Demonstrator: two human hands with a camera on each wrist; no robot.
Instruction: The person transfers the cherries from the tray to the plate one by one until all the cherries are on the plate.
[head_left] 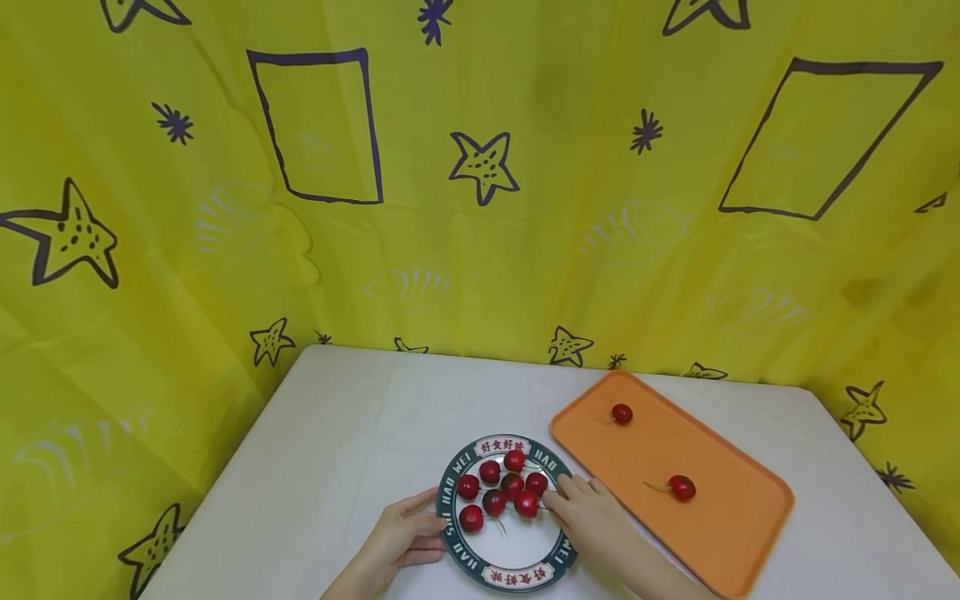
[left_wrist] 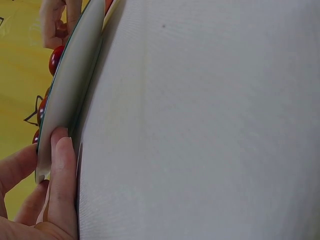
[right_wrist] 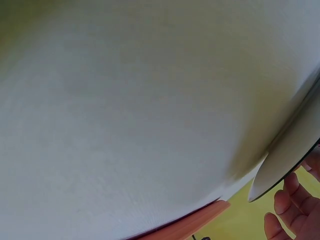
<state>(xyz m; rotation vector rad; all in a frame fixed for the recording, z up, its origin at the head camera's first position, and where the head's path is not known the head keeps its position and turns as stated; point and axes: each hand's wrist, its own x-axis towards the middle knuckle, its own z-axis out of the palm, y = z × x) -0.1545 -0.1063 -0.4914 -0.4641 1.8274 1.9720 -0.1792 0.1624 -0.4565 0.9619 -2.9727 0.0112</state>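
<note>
A round plate [head_left: 504,550] with a dark green patterned rim bears several red cherries [head_left: 493,502], some with stems. At its left edge, my left hand [head_left: 401,533] grips the rim; the left wrist view shows the thumb at the upper edge and fingers [left_wrist: 62,185] against the pale underside. My right hand [head_left: 588,512] reaches over the plate's right rim. Its curled fingertips pinch at the stem side of a cherry [head_left: 527,503] in the right part of the group. In the right wrist view, fingers [right_wrist: 282,200] bend beside the rim, and the fingertips' contact is hidden.
An orange tray [head_left: 720,533] lies at an angle to the right of the plate, with one cherry [head_left: 622,414] toward its far end and another cherry [head_left: 682,488] nearer its middle. Behind the white table [head_left: 360,433] hangs a yellow curtain [head_left: 480,250] with star drawings.
</note>
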